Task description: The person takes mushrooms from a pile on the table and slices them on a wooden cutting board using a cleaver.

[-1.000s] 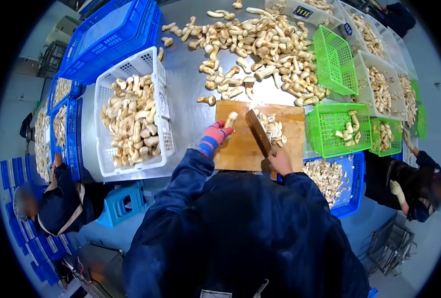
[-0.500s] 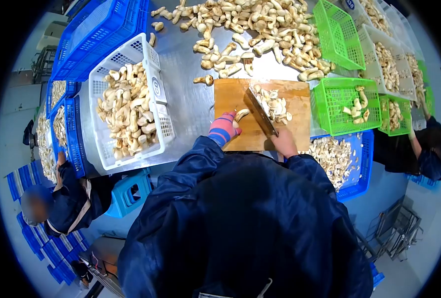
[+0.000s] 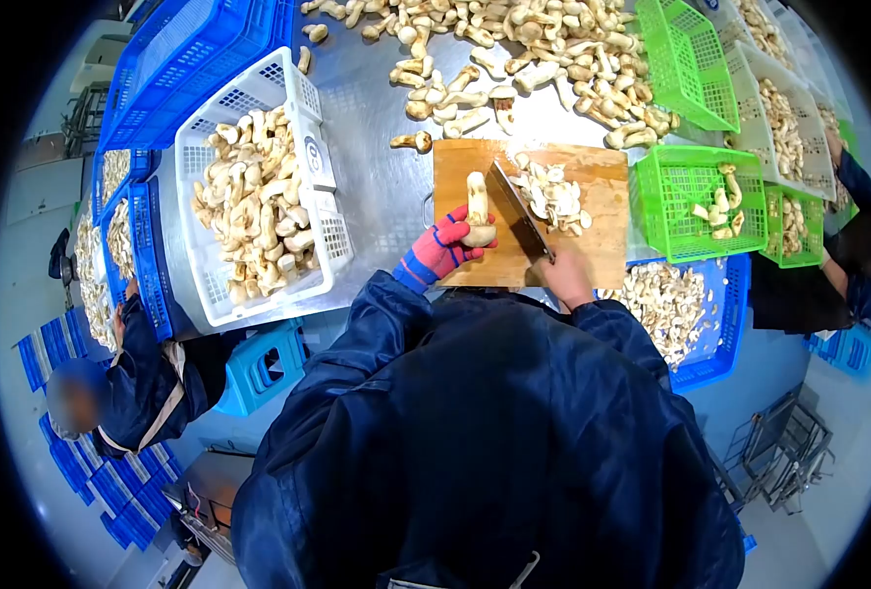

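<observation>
Left hand (image 3: 440, 249): curled round mushroom (image 3: 477, 199) | right hand (image 3: 566, 276): wrapped around knife (image 3: 521, 216), blade slanting forward-left over board (image 3: 602, 253)

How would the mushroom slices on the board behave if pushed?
The mushroom slices lie loose and overlapping, so they'd probably spread apart. They look thin, so some might snap. Flat-looking cut faces suggest sliding, not rolling.

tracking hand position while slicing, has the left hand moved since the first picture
Yes: the left hand has moved right, farther in over the cutting board and closer to the knife.
</observation>
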Action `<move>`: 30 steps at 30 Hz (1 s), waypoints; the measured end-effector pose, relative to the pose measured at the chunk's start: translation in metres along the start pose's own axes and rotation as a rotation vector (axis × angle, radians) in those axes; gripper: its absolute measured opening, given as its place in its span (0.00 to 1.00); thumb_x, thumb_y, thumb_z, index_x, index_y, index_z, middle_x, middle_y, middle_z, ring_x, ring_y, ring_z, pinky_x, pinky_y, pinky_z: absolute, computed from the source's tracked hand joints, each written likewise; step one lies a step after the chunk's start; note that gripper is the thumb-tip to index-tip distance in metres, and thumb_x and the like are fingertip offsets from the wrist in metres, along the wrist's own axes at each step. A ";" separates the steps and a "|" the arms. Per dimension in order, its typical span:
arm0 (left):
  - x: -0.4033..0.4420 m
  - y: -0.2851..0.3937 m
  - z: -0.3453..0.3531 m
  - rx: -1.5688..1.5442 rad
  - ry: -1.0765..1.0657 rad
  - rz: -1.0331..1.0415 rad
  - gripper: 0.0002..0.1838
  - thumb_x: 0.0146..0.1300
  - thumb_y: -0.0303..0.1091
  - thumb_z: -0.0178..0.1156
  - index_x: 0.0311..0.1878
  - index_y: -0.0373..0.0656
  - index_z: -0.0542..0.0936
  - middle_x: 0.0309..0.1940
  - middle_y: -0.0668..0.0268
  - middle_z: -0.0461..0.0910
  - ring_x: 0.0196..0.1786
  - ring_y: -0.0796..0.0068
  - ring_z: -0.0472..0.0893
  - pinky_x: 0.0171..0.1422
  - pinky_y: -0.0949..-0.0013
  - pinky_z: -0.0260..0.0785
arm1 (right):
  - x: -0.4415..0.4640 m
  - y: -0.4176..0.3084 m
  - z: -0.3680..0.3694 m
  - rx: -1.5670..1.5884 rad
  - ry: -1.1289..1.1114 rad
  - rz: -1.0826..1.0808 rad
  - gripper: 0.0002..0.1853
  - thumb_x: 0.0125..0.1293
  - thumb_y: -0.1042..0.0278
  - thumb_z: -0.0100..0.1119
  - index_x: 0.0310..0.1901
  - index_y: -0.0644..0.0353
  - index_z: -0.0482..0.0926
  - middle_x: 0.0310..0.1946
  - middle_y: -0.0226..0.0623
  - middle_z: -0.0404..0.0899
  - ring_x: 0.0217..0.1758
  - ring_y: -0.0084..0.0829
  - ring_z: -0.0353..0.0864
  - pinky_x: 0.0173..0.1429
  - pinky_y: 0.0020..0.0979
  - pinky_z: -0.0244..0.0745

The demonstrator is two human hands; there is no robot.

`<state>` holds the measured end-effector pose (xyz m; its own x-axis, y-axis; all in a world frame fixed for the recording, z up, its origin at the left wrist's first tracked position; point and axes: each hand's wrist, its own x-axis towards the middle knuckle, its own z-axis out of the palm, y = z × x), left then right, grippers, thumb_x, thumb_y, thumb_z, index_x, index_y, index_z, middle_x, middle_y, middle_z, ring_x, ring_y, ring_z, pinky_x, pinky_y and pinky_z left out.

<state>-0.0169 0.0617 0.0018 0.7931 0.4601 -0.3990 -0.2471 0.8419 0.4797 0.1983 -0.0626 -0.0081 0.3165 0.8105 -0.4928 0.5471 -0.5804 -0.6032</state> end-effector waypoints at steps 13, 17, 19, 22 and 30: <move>-0.001 0.001 0.006 0.207 0.084 0.112 0.32 0.53 0.23 0.56 0.63 0.44 0.61 0.59 0.65 0.66 0.59 0.70 0.70 0.60 0.68 0.65 | 0.001 0.006 0.005 -0.017 0.027 -0.019 0.16 0.52 0.64 0.52 0.40 0.63 0.79 0.30 0.55 0.78 0.38 0.52 0.77 0.45 0.43 0.71; 0.001 0.000 0.004 0.357 0.074 0.176 0.33 0.51 0.18 0.55 0.63 0.44 0.62 0.58 0.65 0.67 0.60 0.73 0.68 0.63 0.68 0.61 | 0.000 0.002 0.003 -0.053 0.043 -0.038 0.16 0.51 0.65 0.52 0.39 0.65 0.79 0.29 0.55 0.78 0.37 0.52 0.77 0.44 0.44 0.70; 0.001 0.001 0.006 0.479 0.064 0.223 0.32 0.50 0.17 0.56 0.62 0.44 0.63 0.57 0.65 0.68 0.60 0.73 0.68 0.64 0.69 0.60 | -0.001 0.001 0.003 -0.051 0.056 -0.050 0.15 0.51 0.65 0.52 0.38 0.65 0.79 0.29 0.56 0.77 0.36 0.53 0.77 0.43 0.45 0.70; 0.003 0.000 0.015 0.561 0.085 0.310 0.30 0.50 0.19 0.60 0.59 0.45 0.67 0.54 0.67 0.70 0.58 0.74 0.69 0.62 0.70 0.61 | -0.001 0.001 0.003 -0.060 0.043 -0.037 0.15 0.53 0.64 0.51 0.39 0.64 0.79 0.29 0.56 0.77 0.37 0.53 0.77 0.45 0.44 0.71; -0.006 0.006 0.028 0.863 0.207 0.530 0.17 0.53 0.25 0.61 0.48 0.44 0.76 0.44 0.67 0.76 0.50 0.73 0.74 0.55 0.69 0.67 | 0.001 0.008 0.006 -0.116 0.063 -0.119 0.15 0.53 0.61 0.53 0.32 0.68 0.78 0.26 0.57 0.76 0.34 0.55 0.75 0.38 0.47 0.69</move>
<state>-0.0072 0.0559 0.0291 0.5673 0.8213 -0.0606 0.0116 0.0656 0.9978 0.1982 -0.0666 -0.0174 0.2902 0.8785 -0.3795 0.6684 -0.4699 -0.5766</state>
